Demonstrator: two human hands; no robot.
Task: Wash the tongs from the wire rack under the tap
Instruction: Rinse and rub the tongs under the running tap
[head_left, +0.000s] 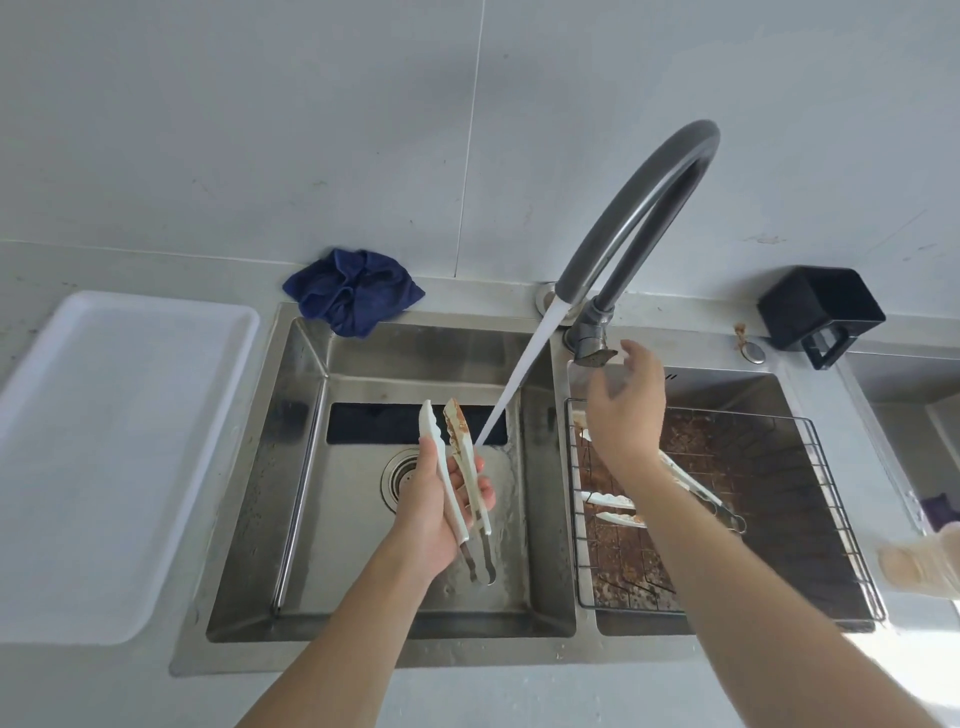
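Note:
My left hand (434, 512) grips white tongs (457, 457) over the left sink basin (291, 467), tips pointing away from me. One tip is smeared brown. Water (519, 374) streams from the arched grey tap (639, 208) and lands at the tongs' right arm. My right hand (626, 410) hovers with fingers spread just below the tap handle (597, 356), holding nothing. In the right basin a wire rack (831, 493) carries more white tongs (615, 501), partly hidden by my right forearm.
A crumpled blue cloth (353, 291) lies at the left basin's back edge. A white tray (104, 441) sits on the counter to the left. A black holder (821, 312) stands at the back right. A gloved hand (924, 564) shows at the right edge.

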